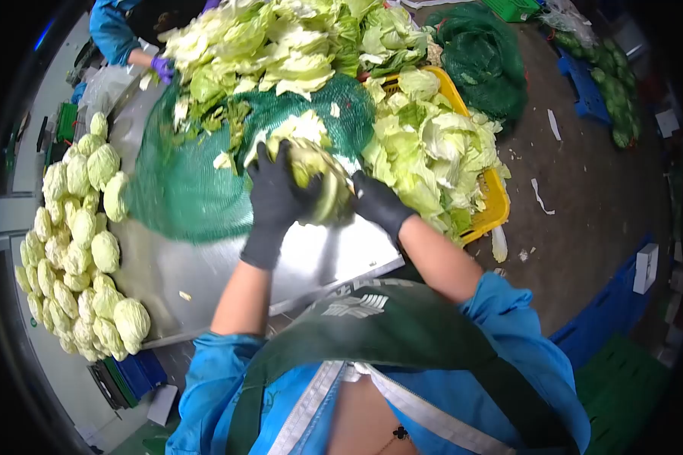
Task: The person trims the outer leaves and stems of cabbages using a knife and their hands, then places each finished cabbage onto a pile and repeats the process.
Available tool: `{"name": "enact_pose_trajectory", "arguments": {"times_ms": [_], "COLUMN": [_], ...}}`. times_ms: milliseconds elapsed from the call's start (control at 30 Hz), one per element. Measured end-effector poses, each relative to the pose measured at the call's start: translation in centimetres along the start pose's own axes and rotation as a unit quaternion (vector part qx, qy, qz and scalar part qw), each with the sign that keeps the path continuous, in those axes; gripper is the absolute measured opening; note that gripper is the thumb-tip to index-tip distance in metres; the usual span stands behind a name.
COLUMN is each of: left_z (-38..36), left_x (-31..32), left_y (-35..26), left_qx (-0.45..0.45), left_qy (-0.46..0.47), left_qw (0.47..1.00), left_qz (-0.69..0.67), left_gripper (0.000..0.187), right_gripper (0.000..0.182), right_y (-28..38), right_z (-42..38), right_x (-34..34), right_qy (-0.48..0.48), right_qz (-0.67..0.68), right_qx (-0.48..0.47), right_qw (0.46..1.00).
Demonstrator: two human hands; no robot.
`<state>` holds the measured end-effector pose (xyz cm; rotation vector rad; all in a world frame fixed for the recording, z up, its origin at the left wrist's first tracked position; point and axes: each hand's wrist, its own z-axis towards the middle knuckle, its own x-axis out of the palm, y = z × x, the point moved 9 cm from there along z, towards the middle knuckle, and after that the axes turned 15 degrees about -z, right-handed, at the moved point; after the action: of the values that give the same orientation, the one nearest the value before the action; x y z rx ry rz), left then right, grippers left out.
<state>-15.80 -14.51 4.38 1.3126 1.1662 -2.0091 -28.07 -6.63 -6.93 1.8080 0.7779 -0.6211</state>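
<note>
A pale green cabbage [328, 199], blurred by motion, is held over the steel table [311, 254] in front of me. My left hand [279, 186], in a black glove, grips it from the left with its fingers spread over the top. On the cabbage's right side my right hand [383, 203], also black-gloved, is closed. What its fingers hold, if anything, is too blurred to name. Just beyond the cabbage lies a green mesh net [193, 189], spread on the table with leaf scraps on it.
Whole cabbages [76, 250] are piled along the table's left edge. A yellow crate [495, 199] overflows with loose leaves at my right. More leaves [258, 49] are heaped at the back, where another person's purple-gloved hand [162, 70] shows. A green net bundle [482, 64] lies behind the crate.
</note>
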Motion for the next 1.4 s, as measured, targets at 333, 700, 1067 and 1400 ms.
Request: {"name": "enact_pose_trajectory", "arguments": {"times_ms": [333,700,1067,1400], "left_z": [-2.4,-10.9,-7.1,-2.1], "left_x": [-0.4,3.6,7.6,2.4], "left_y": [-2.7,16.0,12.9,11.9], "left_qx": [0.04,-0.202,-0.171,-0.21], "left_qy": [-0.039,-0.145,-0.162,0.051], "left_qw": [0.997,0.73,0.742,0.799], "left_qz": [-0.054,-0.637,-0.628,-0.561], "left_gripper": [0.072,0.095,0.111,0.097], "right_gripper": [0.029,0.023,0.026,0.042], "right_y": [-5.3,-21.5,-8.2,-5.0], "right_z": [2.0,2.3,0.1,-1.6], "right_x": [-0.5,0.4,-5.0,3.7], "right_qy": [-0.045,-0.134,-0.135,-0.041], "right_qz": [0.004,-0.134,0.256,0.386], "right_qx": [0.142,0.114,0.047,0.053], "right_qw": [0.989,0.975,0.956,0.92]}}
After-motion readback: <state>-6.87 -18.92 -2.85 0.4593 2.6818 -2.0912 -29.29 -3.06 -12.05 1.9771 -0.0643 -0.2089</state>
